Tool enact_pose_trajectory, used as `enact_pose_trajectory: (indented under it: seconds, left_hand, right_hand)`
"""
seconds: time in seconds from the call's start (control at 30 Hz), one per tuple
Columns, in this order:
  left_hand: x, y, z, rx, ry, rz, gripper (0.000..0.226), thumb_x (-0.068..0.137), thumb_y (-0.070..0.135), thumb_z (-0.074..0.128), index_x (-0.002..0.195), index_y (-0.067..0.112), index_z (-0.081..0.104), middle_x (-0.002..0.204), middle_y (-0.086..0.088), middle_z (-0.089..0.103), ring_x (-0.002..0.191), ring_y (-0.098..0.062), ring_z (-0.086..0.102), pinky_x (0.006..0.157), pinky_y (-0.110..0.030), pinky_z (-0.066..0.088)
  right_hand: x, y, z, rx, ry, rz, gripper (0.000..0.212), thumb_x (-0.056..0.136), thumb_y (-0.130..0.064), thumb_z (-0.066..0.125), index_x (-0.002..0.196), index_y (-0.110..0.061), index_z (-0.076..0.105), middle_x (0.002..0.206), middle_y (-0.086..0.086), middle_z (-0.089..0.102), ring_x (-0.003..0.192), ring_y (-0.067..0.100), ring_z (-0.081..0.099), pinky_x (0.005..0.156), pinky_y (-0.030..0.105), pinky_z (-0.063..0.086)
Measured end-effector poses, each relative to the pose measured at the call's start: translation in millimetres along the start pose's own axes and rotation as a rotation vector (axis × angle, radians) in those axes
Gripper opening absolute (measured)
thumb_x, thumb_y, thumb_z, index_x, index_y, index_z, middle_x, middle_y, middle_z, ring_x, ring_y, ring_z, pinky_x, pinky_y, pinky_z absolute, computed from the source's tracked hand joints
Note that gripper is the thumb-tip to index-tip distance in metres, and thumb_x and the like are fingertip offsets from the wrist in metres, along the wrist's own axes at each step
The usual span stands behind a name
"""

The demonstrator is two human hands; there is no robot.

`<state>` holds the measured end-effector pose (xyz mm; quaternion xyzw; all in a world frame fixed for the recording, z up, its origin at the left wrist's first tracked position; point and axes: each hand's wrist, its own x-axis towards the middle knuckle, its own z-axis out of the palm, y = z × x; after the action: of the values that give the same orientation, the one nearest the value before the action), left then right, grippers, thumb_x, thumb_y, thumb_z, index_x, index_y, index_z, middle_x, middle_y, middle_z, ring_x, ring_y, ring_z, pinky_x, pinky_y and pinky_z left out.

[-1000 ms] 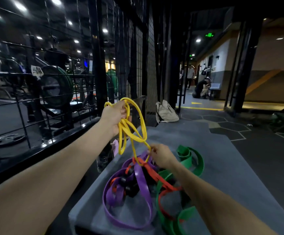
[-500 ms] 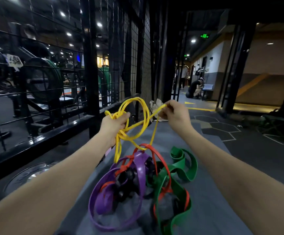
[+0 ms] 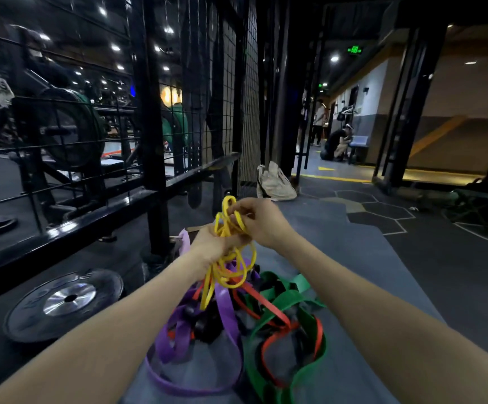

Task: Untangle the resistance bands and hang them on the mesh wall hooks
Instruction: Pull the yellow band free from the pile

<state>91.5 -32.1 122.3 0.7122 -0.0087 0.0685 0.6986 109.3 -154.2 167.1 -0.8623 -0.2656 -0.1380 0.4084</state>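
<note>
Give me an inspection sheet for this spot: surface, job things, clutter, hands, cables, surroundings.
Surface: grey mat, bands piled on it.
Job's things: yellow band lifted, coiled, trailing into the pile; purple band, green band, red band intertwined; none hung.
Clutter: weight plate on floor, beige bag by the mesh wall.
Hands: left hand grips the yellow band; right hand pinches its loops.
Cables: nothing seen.
Surroundings: gym machines behind mesh; people down the corridor.

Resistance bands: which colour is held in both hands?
The yellow band, gripped by the left hand and right hand; purple, red and green lie on the mat.
</note>
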Motion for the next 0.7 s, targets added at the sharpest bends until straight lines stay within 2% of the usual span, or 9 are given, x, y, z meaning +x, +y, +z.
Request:
enact_pose_trajectory:
  seconds: [0.07, 0.13, 0.17, 0.23, 0.3, 0.37, 0.47, 0.57, 0.7]
  left_hand:
    - [5, -4, -4, -0.038, 0.103, -0.028, 0.023, 0.079, 0.005, 0.066, 0.060, 0.011, 0.055, 0.043, 0.000, 0.046, 0.035, -0.010, 0.034, 0.036, -0.013, 0.029]
    - [8, -3, -13, -0.064, 0.184, -0.064, 0.024, 0.080, 0.011, 0.064, 0.059, 0.013, 0.054, 0.045, -0.001, 0.045, 0.032, -0.008, 0.033, 0.036, -0.014, 0.029]
    - [9, -2, -20, -0.080, 0.214, -0.079, 0.023, 0.080, 0.015, 0.065, 0.059, 0.014, 0.055, 0.046, -0.001, 0.046, 0.033, -0.008, 0.034, 0.038, -0.016, 0.030]
    - [10, 1, -35, -0.130, 0.234, -0.111, 0.023, 0.077, 0.020, 0.067, 0.058, 0.014, 0.056, 0.050, -0.003, 0.050, 0.040, -0.012, 0.040, 0.045, -0.021, 0.036]
    - [11, 2, -49, -0.171, 0.212, -0.144, 0.022, 0.074, 0.025, 0.068, 0.060, 0.014, 0.055, 0.062, -0.010, 0.051, 0.052, -0.019, 0.042, 0.054, -0.029, 0.039]
    - [12, 5, -54, -0.202, 0.185, -0.144, 0.022, 0.076, 0.023, 0.065, 0.060, 0.014, 0.053, 0.061, -0.010, 0.048, 0.057, -0.021, 0.041, 0.056, -0.031, 0.039]
    - [14, 9, -55, -0.227, 0.157, -0.095, 0.024, 0.085, 0.016, 0.057, 0.061, 0.012, 0.051, 0.046, -0.002, 0.045, 0.046, -0.017, 0.039, 0.053, -0.028, 0.038]
    - [18, 10, -62, -0.191, 0.196, -0.052, 0.026, 0.084, 0.014, 0.057, 0.059, 0.013, 0.049, 0.050, -0.003, 0.042, 0.047, -0.017, 0.035, 0.048, -0.026, 0.033]
    - [28, 9, -71, -0.146, 0.294, -0.082, 0.028, 0.083, 0.019, 0.060, 0.059, 0.016, 0.046, 0.047, 0.001, 0.037, 0.037, -0.011, 0.031, 0.041, -0.020, 0.029]
  right_hand:
    - [1, 2, 1, 0.118, -0.015, -0.007, 0.019, 0.084, -0.001, 0.057, 0.094, -0.016, 0.065, 0.084, 0.001, 0.066, 0.083, 0.016, 0.064, 0.077, 0.030, 0.053]
    - [2, 12, 4, 0.160, -0.029, 0.004, 0.018, 0.085, 0.003, 0.055, 0.098, -0.009, 0.062, 0.085, 0.001, 0.066, 0.081, 0.011, 0.063, 0.077, 0.023, 0.053]
    - [2, 20, 7, 0.131, -0.015, 0.033, 0.016, 0.086, 0.002, 0.054, 0.100, -0.003, 0.061, 0.086, 0.002, 0.066, 0.080, 0.009, 0.062, 0.074, 0.020, 0.052]
    - [-2, 36, 17, -0.039, -0.022, 0.111, 0.014, 0.086, -0.001, 0.055, 0.094, 0.006, 0.063, 0.089, 0.015, 0.068, 0.082, 0.022, 0.064, 0.076, 0.032, 0.052]
    - [-13, 48, 37, -0.209, -0.207, 0.218, 0.018, 0.085, -0.008, 0.056, 0.072, 0.004, 0.062, 0.074, 0.020, 0.064, 0.076, 0.034, 0.060, 0.065, 0.033, 0.051]
    - [-28, 51, 60, -0.228, -0.394, 0.289, 0.029, 0.086, -0.015, 0.058, 0.058, -0.013, 0.052, 0.059, 0.004, 0.051, 0.065, 0.025, 0.052, 0.050, 0.020, 0.040]
    - [-36, 56, 86, -0.126, -0.521, 0.366, 0.016, 0.086, -0.021, 0.060, 0.074, -0.013, 0.055, 0.067, 0.000, 0.056, 0.077, 0.019, 0.058, 0.065, 0.023, 0.041]
    - [-25, 50, 71, -0.105, -0.446, 0.332, 0.032, 0.089, -0.025, 0.059, 0.058, -0.021, 0.053, 0.046, -0.007, 0.045, 0.055, 0.010, 0.048, 0.053, 0.022, 0.037]
    - [-6, 41, 22, 0.076, -0.142, 0.201, 0.036, 0.093, -0.031, 0.053, 0.060, -0.018, 0.056, 0.054, 0.001, 0.039, 0.054, 0.015, 0.038, 0.053, 0.025, 0.036]
